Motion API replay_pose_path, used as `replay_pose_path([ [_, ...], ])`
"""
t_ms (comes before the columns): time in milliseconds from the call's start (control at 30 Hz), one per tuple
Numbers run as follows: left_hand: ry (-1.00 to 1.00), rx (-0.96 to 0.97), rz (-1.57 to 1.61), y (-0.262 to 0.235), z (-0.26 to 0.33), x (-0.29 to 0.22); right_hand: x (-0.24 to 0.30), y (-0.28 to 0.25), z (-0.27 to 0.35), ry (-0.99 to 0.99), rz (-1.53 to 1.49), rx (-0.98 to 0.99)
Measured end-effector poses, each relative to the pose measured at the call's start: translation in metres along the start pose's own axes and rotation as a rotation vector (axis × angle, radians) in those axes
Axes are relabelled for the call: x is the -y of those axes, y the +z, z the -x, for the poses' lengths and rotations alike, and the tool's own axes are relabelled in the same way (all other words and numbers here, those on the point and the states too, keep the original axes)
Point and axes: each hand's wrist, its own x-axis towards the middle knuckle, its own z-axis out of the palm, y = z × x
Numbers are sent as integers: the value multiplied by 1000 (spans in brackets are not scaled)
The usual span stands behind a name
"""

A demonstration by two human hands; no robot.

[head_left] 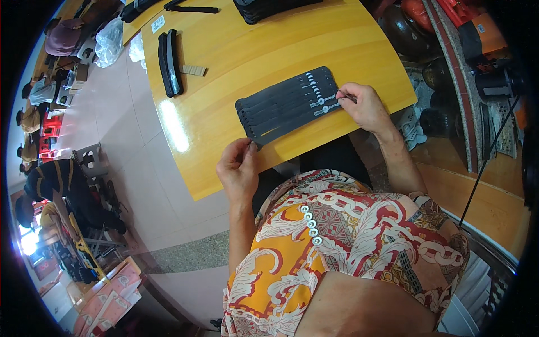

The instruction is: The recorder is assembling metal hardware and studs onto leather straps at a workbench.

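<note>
Several black straps lie fanned out side by side on the yellow wooden table, each with a small white mark near its right end. My left hand pinches the left end of the nearest strap at the table's front edge. My right hand grips the right end of the same strap near the table's right corner. The strap stretches flat between both hands.
A bundle of black straps stands on edge at the table's left, with a small tan tab beside it. More black straps are stacked at the far edge. Plastic bags and seated people are at left; dark round items at right.
</note>
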Motion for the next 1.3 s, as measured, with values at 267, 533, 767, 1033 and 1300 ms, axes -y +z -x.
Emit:
replay_pose_path([
  [267, 14, -81, -238, 8, -13, -7, -4, 3, -5, -32, 7, -86],
  [533, 21, -86, -307, 8, -17, -4, 0, 4, -7, 73, 50, -43],
  [767, 13, -82, -341, 8, -19, -6, -1, 5, -7, 70, 80, -61],
  [1033, -10, -49, -343, 11, -20, -12, 1, 5, -6, 61, 94, -81],
  [1300, -22, -60, -314, 9, -22, -7, -1, 8, -5, 63, 96, -97],
])
